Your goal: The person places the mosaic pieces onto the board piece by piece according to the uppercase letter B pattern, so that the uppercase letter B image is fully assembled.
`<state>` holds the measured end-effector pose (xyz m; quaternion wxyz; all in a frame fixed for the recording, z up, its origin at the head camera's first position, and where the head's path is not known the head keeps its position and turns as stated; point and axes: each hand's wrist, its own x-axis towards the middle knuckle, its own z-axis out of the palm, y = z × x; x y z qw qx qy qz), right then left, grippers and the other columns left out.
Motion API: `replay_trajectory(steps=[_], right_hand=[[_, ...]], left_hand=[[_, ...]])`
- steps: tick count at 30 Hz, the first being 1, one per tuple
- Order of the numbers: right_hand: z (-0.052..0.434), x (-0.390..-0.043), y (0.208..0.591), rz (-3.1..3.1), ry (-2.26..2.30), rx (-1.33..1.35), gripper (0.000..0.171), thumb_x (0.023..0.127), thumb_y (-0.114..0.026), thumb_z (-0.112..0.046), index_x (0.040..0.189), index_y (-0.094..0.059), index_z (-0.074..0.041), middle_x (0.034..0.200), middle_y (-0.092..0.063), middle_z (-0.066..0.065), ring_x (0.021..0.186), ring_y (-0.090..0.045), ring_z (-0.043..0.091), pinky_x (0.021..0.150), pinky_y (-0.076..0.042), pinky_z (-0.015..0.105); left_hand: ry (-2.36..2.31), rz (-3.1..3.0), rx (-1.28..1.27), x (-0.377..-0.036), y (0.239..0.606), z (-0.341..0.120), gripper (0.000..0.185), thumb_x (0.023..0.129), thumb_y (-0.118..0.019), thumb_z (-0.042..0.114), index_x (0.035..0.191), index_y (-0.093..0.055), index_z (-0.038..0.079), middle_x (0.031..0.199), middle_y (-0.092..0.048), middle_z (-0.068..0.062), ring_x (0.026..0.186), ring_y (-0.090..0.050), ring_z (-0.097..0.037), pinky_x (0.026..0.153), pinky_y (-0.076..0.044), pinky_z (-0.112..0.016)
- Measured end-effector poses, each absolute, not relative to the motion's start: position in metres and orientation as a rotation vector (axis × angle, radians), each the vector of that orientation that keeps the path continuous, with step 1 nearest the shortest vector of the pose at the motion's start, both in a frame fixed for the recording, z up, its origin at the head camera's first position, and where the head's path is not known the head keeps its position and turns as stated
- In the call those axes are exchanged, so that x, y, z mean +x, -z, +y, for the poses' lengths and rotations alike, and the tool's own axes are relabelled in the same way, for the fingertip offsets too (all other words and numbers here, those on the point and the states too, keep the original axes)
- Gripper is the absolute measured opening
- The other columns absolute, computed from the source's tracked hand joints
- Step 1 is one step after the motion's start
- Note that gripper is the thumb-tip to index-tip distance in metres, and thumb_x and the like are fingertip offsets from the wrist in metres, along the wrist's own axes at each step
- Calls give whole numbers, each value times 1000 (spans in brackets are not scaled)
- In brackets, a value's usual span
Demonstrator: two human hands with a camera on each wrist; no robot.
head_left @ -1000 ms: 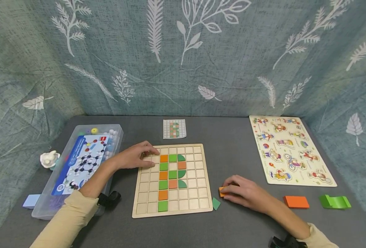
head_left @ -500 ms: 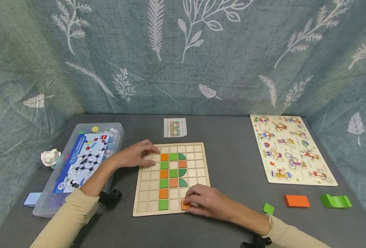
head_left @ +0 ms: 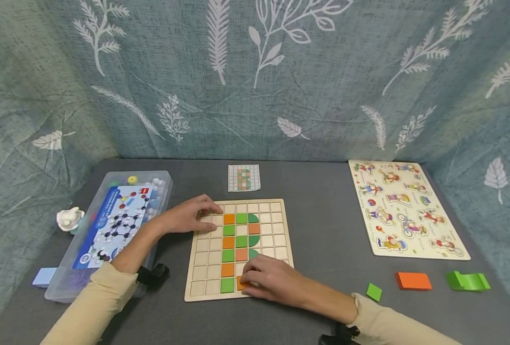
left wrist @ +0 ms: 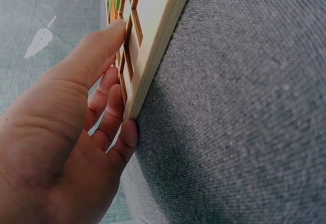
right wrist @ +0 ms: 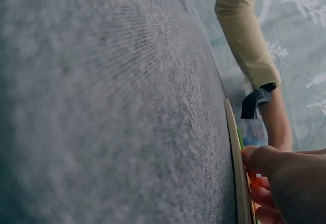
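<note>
A wooden grid board (head_left: 200,286) lies on the table with orange, green and salmon square tiles and dark green curved tiles in its middle columns. My right hand (head_left: 276,282) pinches an orange square tile (head_left: 239,282) over the bottom row, right beside a green tile (head_left: 226,285). Part of that orange tile is hidden by the fingers. At the board's upper left corner rests my left hand (head_left: 188,215), its thumb on the grid; in the left wrist view the other fingers (left wrist: 118,109) touch the corner and edge.
A small printed pattern card (head_left: 244,178) lies behind the board. To the left stands a clear plastic box (head_left: 162,191) of model parts. On the right are a loose green tile (head_left: 374,291), an orange block (head_left: 413,281), a green curved block (head_left: 468,281) and a picture puzzle (head_left: 403,211).
My right hand has carried the orange tile from the table right of the board leftward onto the bottom row. The green tile at right came into sight. My left hand stays put.
</note>
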<state>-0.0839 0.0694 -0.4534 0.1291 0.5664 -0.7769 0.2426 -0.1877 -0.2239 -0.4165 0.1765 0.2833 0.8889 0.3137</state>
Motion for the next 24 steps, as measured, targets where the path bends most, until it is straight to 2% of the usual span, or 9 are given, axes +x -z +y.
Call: replay_trajectory(steps=[12,18,24], right_hand=[[65,-81,451,-2276,-680,1648,9,90,-71,-26,95,-71,-18,96,-62,-7,86,-55,4,76,-45,11],[62,-79,447,-2312,-615,1649,11,90,-70,-30,94,-71,-19,98,-60,-6,86,-54,5,75,-46,15],[86,-75,445,-2355,-524,1618,29,92,-66,-40,112,-69,-20,108,-60,-5,95,-56,7,80,-48,21]], left_hand=[[-892,2516,807,-188,417,-225,40,91,-69,30,127,-62,13,112,-53,-5,98,-48,-18,87,-42,-37],[-881,2527,801,-187,415,-226,40,91,-69,30,127,-62,13,112,-53,-5,96,-47,-18,84,-42,-37],[-876,2519,804,-187,415,-225,41,91,-69,28,128,-61,12,113,-53,-5,95,-46,-18,83,-41,-35]])
